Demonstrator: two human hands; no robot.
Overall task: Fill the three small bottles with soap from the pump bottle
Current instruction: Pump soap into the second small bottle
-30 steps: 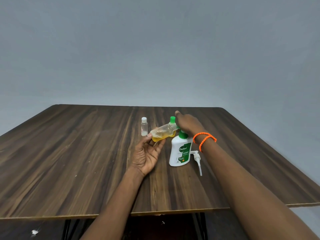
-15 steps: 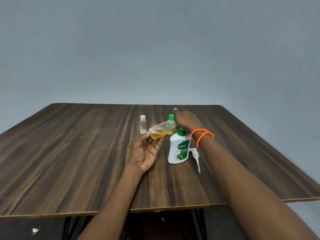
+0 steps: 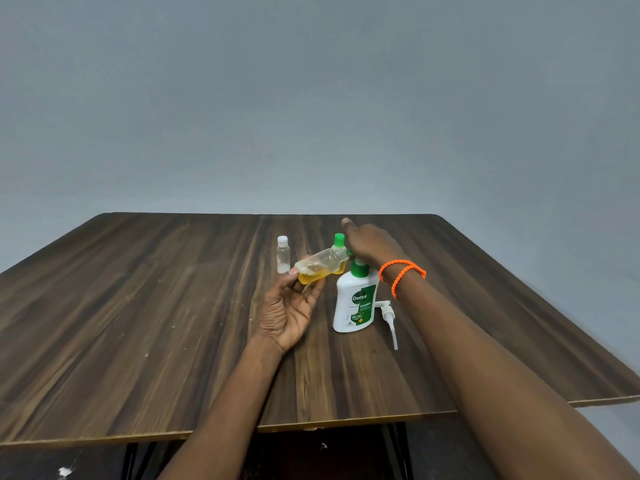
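Since the earlier frame my right hand [image 3: 372,244] has edged further back over the green-capped bottle [image 3: 338,252], and the tilted bottle [image 3: 320,266] in my left hand [image 3: 294,306] has hardly shifted. Left to right at frame centre: white-capped bottle [image 3: 283,254] standing alone, left hand's fingers pinching the tilted, part-filled bottle, then the pump bottle [image 3: 355,303] upright with its pump head [image 3: 388,315] lying beside it on the table [image 3: 138,323]. Right hand's fingers are hidden, grip can't be told; risks as I judge them: soap could run out if the tilted bottle is uncapped, and the reaching arm may knock the pump bottle.
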